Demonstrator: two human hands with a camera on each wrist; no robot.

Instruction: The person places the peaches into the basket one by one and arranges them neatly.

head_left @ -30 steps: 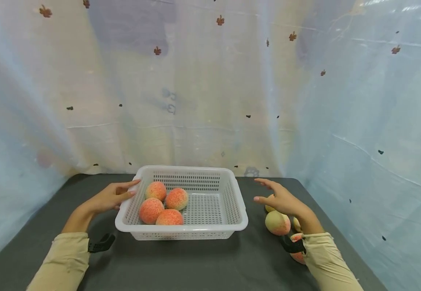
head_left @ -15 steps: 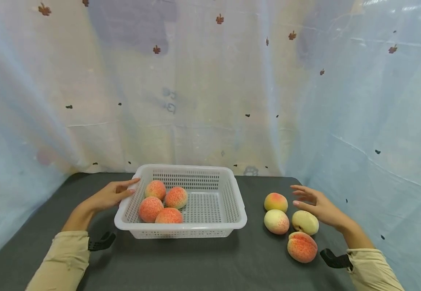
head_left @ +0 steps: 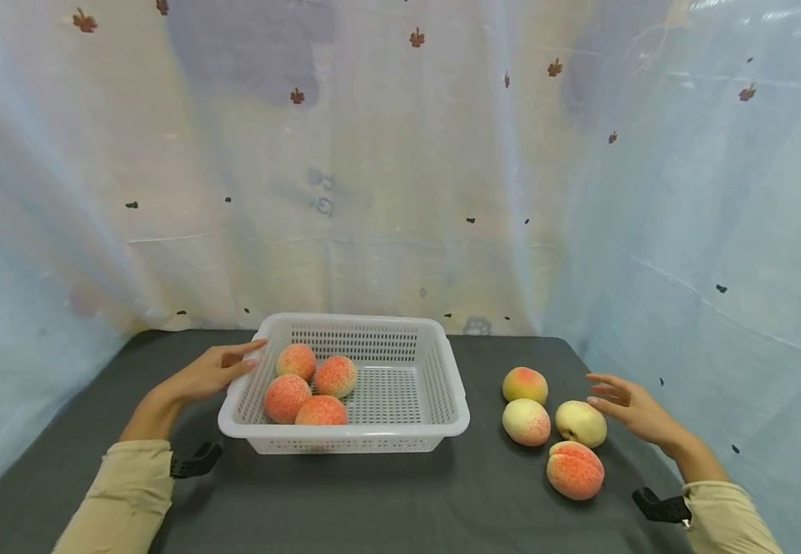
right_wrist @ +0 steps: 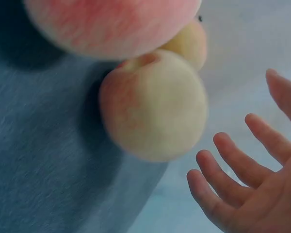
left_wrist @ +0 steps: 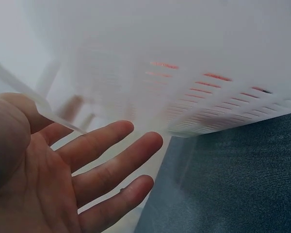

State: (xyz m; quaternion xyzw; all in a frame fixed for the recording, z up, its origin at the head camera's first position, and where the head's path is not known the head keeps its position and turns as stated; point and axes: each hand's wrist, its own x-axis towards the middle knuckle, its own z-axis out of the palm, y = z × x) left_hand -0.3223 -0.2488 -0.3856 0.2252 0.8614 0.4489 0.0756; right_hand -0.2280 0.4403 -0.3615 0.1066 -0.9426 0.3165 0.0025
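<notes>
My left hand holds the left rim of a white plastic basket, thumb and index finger over the edge. In the left wrist view the other fingers extend loosely below the rim, outside the slotted wall. Several peaches, including a red-orange one, lie in the basket's left half. My right hand hovers with spread, relaxed fingers just right of a pale yellow peach; the right wrist view shows a gap between them. Beside it lie a red peach, a cream peach and a yellow-orange peach.
A dark grey cloth covers the table. Pale patterned plastic sheeting hangs behind it and along both sides. Each wrist wears a black strap mount, such as the right one.
My right hand has come away from above the loose peaches, moving right and toward me, which uncovers them. My left hand and the basket stay in place.
</notes>
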